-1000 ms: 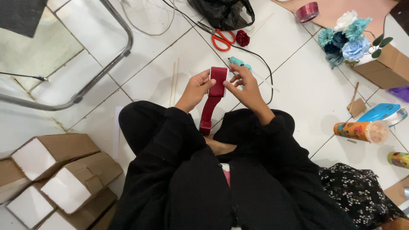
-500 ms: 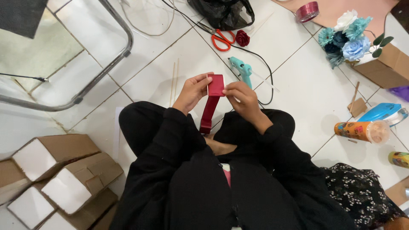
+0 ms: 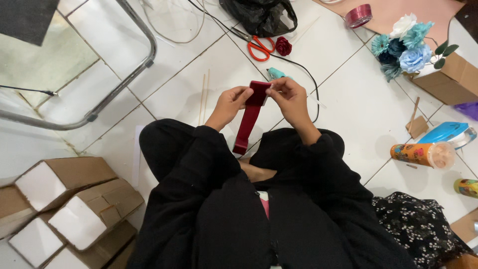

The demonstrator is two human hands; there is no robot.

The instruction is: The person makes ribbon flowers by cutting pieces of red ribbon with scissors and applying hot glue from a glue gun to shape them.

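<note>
Left hand (image 3: 230, 103), right hand (image 3: 290, 99): both raised above the lap, fingers pinched on folded top of dark red satin ribbon strip (image 3: 250, 115); tail hangs toward near side, over white tiled floor (image 3: 348, 99).

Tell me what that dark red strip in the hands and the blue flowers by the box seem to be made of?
The dark red strip looks like satin ribbon: smooth, faintly glossy, folding softly and hanging limp. The blue flowers appear to be artificial, probably rolled ribbon or fabric, with even, layered petals in teal, pale blue and white. The cardboard box is plain brown card.
</note>
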